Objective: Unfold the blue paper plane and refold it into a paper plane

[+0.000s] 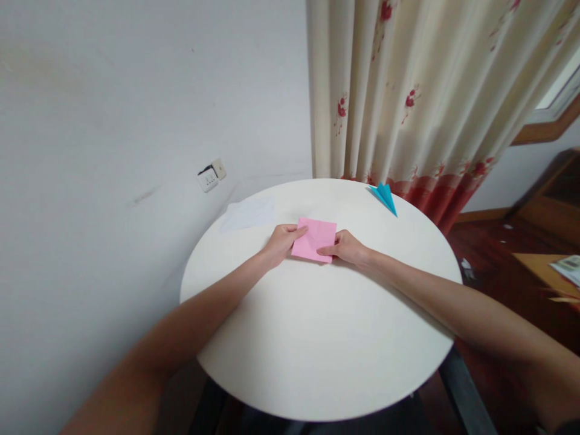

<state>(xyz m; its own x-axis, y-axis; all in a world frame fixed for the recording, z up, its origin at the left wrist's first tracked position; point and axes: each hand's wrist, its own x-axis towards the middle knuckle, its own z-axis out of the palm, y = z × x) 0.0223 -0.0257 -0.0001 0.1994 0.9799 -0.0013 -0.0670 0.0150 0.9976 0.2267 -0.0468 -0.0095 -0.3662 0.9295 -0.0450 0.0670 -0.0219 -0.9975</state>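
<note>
A square sheet of pink paper (315,237) lies near the middle of a round white table (317,338). My left hand (281,241) pinches its left edge with thumb and fingers. My right hand (347,246) grips the paper's near right corner. Both forearms stretch across the tabletop toward the sheet. The paper looks slightly creased and is lifted a little off the table.
A folded blue paper shape (385,196) rests at the table's far right edge. A white sheet (249,212) lies at the far left of the table. Behind stand a white wall with a socket (211,176) and a flowered curtain (417,90). Wooden furniture (544,241) is at the right.
</note>
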